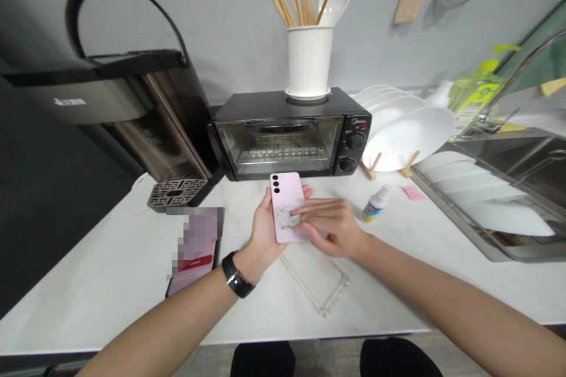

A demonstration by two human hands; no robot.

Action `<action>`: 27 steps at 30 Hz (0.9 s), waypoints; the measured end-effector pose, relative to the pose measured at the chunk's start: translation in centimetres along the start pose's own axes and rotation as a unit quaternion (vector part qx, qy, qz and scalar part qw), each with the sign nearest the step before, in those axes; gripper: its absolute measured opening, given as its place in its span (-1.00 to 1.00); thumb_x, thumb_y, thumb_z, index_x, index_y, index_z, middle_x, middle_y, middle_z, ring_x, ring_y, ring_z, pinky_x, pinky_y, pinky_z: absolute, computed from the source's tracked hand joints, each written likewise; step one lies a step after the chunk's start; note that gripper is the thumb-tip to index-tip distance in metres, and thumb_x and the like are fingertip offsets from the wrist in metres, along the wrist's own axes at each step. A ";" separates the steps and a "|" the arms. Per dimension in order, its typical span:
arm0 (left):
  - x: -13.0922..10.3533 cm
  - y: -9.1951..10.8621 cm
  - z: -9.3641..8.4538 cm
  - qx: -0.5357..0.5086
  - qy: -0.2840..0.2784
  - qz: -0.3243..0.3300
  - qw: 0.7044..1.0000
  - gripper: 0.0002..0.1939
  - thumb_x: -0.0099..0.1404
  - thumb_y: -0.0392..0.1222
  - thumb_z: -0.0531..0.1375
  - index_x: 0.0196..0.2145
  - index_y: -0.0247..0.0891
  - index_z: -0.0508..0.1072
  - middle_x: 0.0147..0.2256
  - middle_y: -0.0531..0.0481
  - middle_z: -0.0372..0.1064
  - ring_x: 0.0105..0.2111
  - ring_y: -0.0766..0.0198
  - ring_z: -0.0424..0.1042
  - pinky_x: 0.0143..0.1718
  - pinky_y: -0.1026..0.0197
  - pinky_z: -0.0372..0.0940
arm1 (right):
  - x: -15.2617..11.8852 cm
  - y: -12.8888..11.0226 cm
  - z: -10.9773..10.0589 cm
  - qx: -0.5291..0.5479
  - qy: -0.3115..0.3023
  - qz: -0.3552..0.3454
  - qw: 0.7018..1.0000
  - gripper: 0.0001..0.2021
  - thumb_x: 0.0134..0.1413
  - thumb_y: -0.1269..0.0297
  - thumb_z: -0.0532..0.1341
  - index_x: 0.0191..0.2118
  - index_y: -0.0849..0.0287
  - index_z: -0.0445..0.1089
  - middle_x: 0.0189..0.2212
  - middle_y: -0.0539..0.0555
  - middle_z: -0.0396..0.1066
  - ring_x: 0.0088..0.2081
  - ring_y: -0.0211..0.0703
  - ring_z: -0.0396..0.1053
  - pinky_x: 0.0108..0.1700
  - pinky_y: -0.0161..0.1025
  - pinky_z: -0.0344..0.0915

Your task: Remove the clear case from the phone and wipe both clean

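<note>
A pink phone (287, 185) lies back side up in my left hand (264, 221), whose fingers support it from beneath and along its edges. Three camera lenses show at its top left. My right hand (333, 225) presses a crumpled grey-white cloth (285, 216) against the phone's back with its fingertips. On the counter just below both hands lies a clear phone case (316, 277), partly hidden by them. A small white spray bottle (375, 205) with a blue and yellow label stands to the right of my right hand.
Left of my wrist lies another device (198, 247), partly pixelated. A black toaster oven (287, 147) stands behind the hands, a drink dispenser (177, 129) at left. Plates (409, 138), a pink note (413, 192) and a sink (522, 188) with dishes are on the right.
</note>
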State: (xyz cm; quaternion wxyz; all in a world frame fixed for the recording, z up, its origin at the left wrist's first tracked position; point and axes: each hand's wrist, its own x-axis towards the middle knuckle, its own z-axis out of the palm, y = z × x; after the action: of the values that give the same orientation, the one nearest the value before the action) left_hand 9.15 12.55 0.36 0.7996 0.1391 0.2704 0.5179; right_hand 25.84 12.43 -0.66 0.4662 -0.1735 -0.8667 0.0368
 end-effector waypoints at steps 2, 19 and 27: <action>0.1 0.2 0.0 0.005 0.005 0.013 1.000 -0.46 0.58 0.04 -0.05 0.13 -0.44 0.50 -0.20 -0.24 0.64 -0.25 0.06 0.64 -0.10 0.07 0.50 | 0.0 0.4 -0.2 -0.082 0.037 0.081 0.993 -0.68 0.44 0.31 0.09 -0.28 0.12 0.57 -0.32 0.07 0.68 -0.21 -0.11 0.68 0.18 -0.01 0.52; -0.3 -0.1 0.4 0.008 0.004 0.011 1.000 -0.51 0.54 -0.01 0.03 0.13 -0.43 0.52 -0.11 -0.25 0.63 -0.15 0.01 0.63 -0.01 0.03 0.50 | 0.1 0.5 -0.1 -0.136 0.024 0.107 0.985 -0.69 0.46 0.27 0.08 -0.07 0.18 0.59 -0.12 0.19 0.67 -0.03 0.03 0.64 0.20 0.12 0.49; -0.5 -0.8 0.4 0.017 -0.014 -0.048 0.999 -0.48 0.51 0.02 0.03 0.08 -0.47 0.54 -0.10 -0.30 0.63 -0.10 -0.02 0.64 0.03 0.03 0.48 | 0.0 0.1 0.3 0.013 -0.069 -0.056 0.996 -0.65 0.41 0.19 0.16 0.14 0.23 0.52 -0.02 0.17 0.66 0.25 -0.01 0.47 0.33 0.01 0.40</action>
State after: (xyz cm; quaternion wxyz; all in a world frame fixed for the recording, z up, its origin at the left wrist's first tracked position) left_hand 9.86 11.81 0.42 0.8247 0.1470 0.2739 0.4725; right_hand 25.61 12.57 -0.90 0.4092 -0.1153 -0.9045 0.0340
